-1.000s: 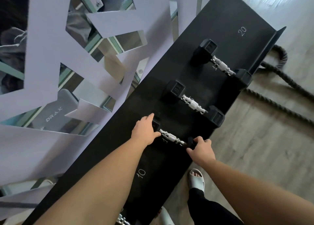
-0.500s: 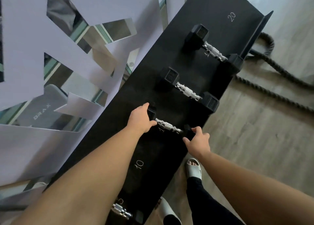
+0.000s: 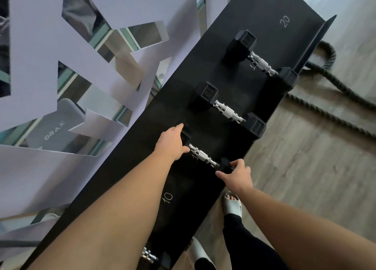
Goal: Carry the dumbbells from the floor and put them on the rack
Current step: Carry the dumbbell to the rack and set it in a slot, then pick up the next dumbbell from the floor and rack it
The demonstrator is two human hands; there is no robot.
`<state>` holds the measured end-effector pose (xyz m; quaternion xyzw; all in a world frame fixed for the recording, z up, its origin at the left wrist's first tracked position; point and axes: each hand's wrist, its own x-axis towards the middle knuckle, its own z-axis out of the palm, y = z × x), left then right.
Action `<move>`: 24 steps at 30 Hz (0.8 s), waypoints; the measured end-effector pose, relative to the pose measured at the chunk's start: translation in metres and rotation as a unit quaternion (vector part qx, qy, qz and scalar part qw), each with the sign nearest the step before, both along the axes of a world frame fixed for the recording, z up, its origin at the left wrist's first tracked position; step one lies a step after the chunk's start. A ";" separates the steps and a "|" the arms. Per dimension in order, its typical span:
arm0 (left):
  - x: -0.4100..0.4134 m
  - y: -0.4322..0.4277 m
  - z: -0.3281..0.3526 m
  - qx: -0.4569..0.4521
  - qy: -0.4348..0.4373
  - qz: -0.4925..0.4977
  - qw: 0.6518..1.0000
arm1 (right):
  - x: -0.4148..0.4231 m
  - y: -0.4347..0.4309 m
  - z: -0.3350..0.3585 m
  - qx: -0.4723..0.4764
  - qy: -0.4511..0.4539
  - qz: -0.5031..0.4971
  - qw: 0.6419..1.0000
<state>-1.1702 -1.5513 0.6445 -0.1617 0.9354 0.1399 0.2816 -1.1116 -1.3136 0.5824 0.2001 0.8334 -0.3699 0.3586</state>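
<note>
A small black hex dumbbell [image 3: 203, 156] with a chrome handle lies across the black rack shelf [image 3: 234, 35]. My left hand [image 3: 169, 144] cups its far head and my right hand [image 3: 237, 175] grips its near head at the shelf's front edge. Two larger black dumbbells lie further along the shelf: one in the middle [image 3: 227, 111] and one near the far end [image 3: 262, 63]. A fourth dumbbell's chrome handle [image 3: 149, 255] shows at the bottom, partly hidden by my left arm.
White numbers 10 [image 3: 167, 197] and 20 [image 3: 284, 21] mark the shelf. A thick battle rope [image 3: 333, 86] lies on the wood floor right of the rack. A mirrored wall with pale panels [image 3: 40, 66] runs along the left. My sandalled foot [image 3: 233, 204] stands beside the rack.
Both hands stay on the small dumbbell's heads. My right hand's fingers have spread a little on the near head. The view has shifted slightly.
</note>
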 end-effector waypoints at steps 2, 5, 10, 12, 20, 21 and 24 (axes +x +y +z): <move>0.001 -0.002 0.006 -0.001 -0.022 -0.001 1.000 | -0.008 0.004 0.002 0.010 -0.005 0.022 1.000; 0.001 -0.007 0.021 -0.012 -0.064 -0.023 0.998 | -0.023 0.011 0.010 0.020 0.024 0.042 0.999; 0.011 -0.015 0.057 -0.017 -0.024 -0.073 0.997 | -0.047 0.034 0.049 0.007 0.079 0.065 0.995; 0.016 -0.015 0.074 0.008 -0.017 -0.084 0.996 | -0.048 0.048 0.072 0.016 0.097 0.067 0.993; 0.046 0.036 0.146 0.129 0.059 -0.144 0.979 | 0.038 0.113 0.164 0.050 0.173 -0.020 0.983; 0.054 0.048 0.151 0.144 0.068 -0.154 0.975 | 0.055 0.120 0.171 0.050 0.178 -0.036 0.982; 0.079 0.088 0.160 0.163 0.073 -0.198 0.964 | 0.105 0.145 0.186 0.053 0.186 -0.082 0.978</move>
